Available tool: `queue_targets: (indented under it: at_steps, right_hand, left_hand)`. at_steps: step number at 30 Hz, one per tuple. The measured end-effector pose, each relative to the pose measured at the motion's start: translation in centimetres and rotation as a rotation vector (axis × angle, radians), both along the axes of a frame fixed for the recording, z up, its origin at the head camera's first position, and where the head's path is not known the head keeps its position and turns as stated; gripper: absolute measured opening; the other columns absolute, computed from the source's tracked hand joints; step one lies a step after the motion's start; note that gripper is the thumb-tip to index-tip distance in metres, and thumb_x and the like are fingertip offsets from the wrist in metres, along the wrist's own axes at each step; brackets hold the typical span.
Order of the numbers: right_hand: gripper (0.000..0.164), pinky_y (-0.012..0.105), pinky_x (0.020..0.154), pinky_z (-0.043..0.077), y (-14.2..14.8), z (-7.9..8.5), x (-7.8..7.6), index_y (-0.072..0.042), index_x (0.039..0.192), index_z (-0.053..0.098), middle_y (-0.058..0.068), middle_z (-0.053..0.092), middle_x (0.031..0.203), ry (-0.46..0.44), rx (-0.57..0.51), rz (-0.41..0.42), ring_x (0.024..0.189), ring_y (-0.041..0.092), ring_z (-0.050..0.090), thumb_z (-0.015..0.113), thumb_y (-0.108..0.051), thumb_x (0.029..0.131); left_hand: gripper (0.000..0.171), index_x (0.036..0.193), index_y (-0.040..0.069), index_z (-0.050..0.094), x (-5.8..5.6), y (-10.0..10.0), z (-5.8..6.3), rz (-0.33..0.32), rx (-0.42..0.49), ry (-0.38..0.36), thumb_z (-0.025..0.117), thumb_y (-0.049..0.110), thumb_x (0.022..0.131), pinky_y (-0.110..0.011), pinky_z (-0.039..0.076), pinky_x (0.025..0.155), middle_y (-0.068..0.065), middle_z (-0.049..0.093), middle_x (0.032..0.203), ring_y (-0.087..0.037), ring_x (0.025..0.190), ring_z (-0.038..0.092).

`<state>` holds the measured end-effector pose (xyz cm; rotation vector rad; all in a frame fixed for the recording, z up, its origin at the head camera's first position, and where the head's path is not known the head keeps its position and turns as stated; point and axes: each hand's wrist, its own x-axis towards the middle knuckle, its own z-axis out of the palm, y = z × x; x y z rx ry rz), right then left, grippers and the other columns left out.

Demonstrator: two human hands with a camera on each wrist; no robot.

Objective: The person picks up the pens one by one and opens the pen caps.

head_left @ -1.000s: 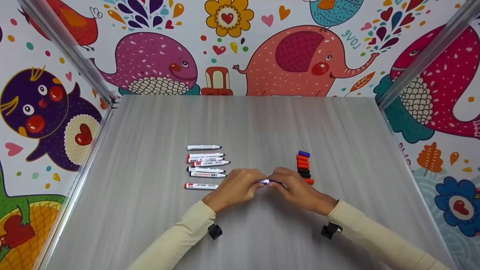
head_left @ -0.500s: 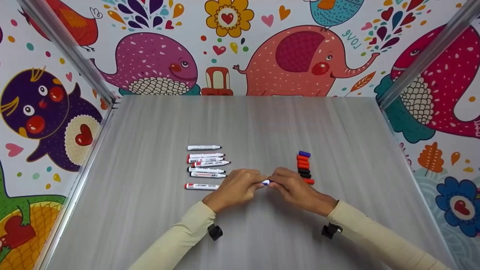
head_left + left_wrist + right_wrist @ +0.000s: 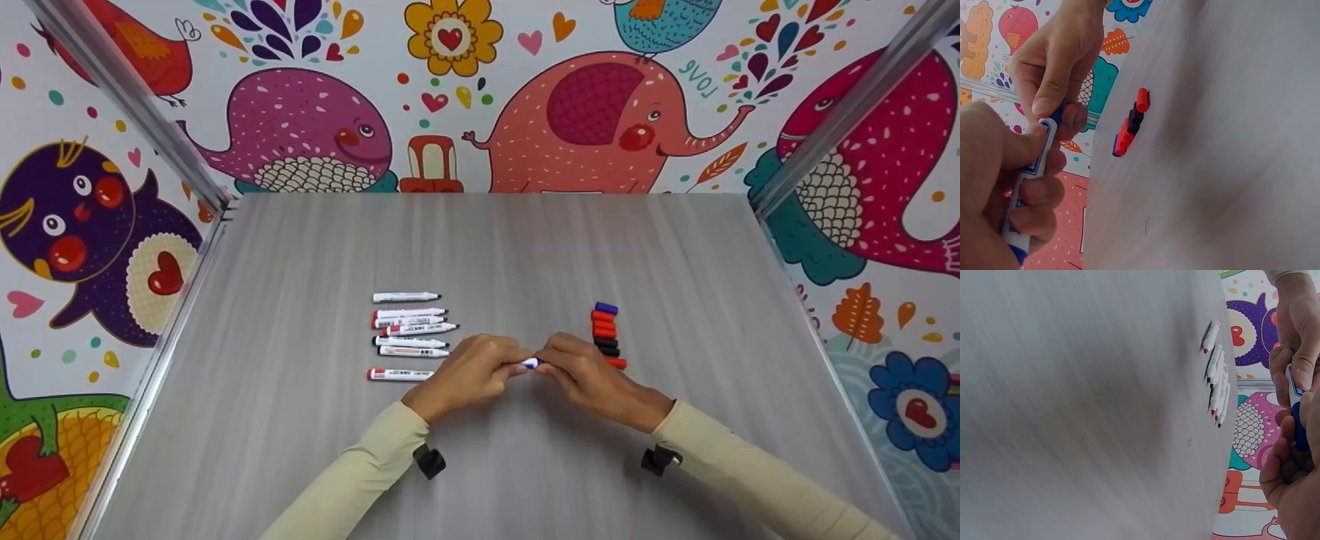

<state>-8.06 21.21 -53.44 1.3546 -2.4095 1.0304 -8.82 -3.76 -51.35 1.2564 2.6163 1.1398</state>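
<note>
Over the table, a white marker with blue ends (image 3: 1036,163) is held between both hands. My left hand (image 3: 480,371) wraps its fingers round the white barrel, thumb lying along it. At the other end my right hand (image 3: 596,375) pinches the blue cap (image 3: 1300,427), which sits against the barrel in both wrist views. Fingers hide much of the marker and cap. Left of the hands lie several uncapped white markers (image 3: 409,322), tips pointing right. Beyond the right hand, loose caps in red, black and blue (image 3: 604,325) form a short column.
The grey wood-look table (image 3: 480,247) is bordered by cartoon-printed panels (image 3: 300,127) at the back and sides. Metal posts (image 3: 135,105) stand at the back corners. One red-ended marker (image 3: 397,375) lies close to the left wrist, apart from the others.
Less of the marker and cap shows between the fingertips than one second ago. Both hands stay in nearly the same place; the markers and caps on the table lie as before.
</note>
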Motion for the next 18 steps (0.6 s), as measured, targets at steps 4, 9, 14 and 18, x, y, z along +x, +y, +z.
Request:
queue_targets:
  at_steps: [4,9,14,18]
  right_hand:
    - [0.019,0.024,0.075,0.055,-0.02,0.01,-0.13,-0.004,0.11,0.077,0.003,0.064,0.096,0.024,-0.005,0.004,0.085,0.014,0.059,0.079,0.007,0.095]
    - [0.014,0.025,0.073,0.053,0.01,-0.02,-0.22,-0.003,0.111,0.077,0.005,0.064,0.095,0.071,-0.003,0.006,0.083,0.014,0.059,0.077,0.002,0.097]
    - [0.022,0.025,0.073,0.054,-0.13,0.16,-0.41,-0.002,0.112,0.077,0.005,0.065,0.096,0.098,-0.021,0.015,0.083,0.015,0.059,0.08,0.006,0.092]
    - [0.022,0.026,0.074,0.054,-0.22,0.38,-0.54,-0.003,0.113,0.077,0.005,0.065,0.097,0.102,-0.028,0.022,0.084,0.016,0.059,0.08,0.005,0.093]
  left_hand:
    - [0.007,0.103,0.005,0.083,-0.12,-0.02,0.13,-0.006,0.005,-0.011,0.076,0.005,0.102,-0.024,0.037,0.064,0.003,0.055,0.074,-0.006,0.069,0.044]
    - [0.009,0.104,0.008,0.084,-0.27,-0.04,0.38,-0.015,0.011,-0.028,0.075,0.006,0.102,-0.024,0.036,0.063,0.003,0.055,0.074,-0.006,0.068,0.044]
    - [0.009,0.105,0.007,0.084,-0.4,-0.15,0.66,-0.017,0.022,-0.037,0.076,0.004,0.102,-0.024,0.037,0.063,0.003,0.058,0.074,-0.006,0.068,0.045]
    - [0.012,0.11,0.006,0.085,-0.5,-0.3,0.81,-0.018,0.023,-0.042,0.076,0.004,0.102,-0.024,0.038,0.064,0.001,0.06,0.075,-0.006,0.069,0.045]
